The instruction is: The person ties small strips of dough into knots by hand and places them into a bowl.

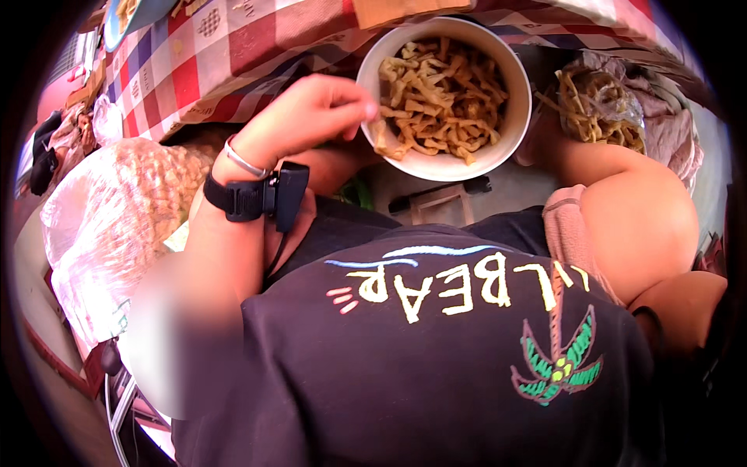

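My left hand (331,113), with a light bangle and a black strapped device at its wrist, is at the left rim of a white round bowl (521,101). Its fingers are curled together in a pinch. A pale yellowish strip (379,137) hangs from the fingertips against the rim. Many crinkled yellow-brown food strips (447,93) fill the bowl; their exact kind I cannot tell. Part of my right arm (681,303), with a dark band, shows at the lower right beside my bent leg. The fingers of my right hand do not show.
A checked cloth (233,58) covers the table ahead, with brown cardboard (408,9) at its edge and a blue bowl (117,27) at the far left. On the left bulges a clear bag (117,202) of beige pieces. An opened bag of strips (595,105) lies right of the bowl.
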A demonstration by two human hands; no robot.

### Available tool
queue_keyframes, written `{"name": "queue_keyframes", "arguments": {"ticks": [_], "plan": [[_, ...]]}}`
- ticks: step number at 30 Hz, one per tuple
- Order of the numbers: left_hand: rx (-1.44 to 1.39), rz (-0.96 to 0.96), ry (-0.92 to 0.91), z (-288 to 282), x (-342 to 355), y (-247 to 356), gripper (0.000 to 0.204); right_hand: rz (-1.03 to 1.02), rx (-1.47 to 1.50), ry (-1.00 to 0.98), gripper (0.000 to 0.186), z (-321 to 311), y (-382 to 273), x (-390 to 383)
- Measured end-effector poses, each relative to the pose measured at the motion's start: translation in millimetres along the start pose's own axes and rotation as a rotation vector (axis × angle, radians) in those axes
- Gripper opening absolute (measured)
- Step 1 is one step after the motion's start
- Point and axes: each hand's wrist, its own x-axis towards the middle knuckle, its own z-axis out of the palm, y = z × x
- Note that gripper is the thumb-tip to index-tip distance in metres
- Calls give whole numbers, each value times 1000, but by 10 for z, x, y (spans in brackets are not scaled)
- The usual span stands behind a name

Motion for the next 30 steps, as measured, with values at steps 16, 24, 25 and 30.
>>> {"name": "queue_keyframes", "arguments": {"ticks": [16,24,25,30], "plan": [[1071,365,-83,359,653,-568,20,59,23,-42,29,61,-25,-133],[-205,279,-195,211,139,229,25,130,55,-136,29,8,-99,-7],[-257,322,-230,172,44,443,24,168,37,-143,29,-11,-188,3],[-89,641,-32,92,-582,970,20,270,144,-340,30,-163,-358,161]]}}
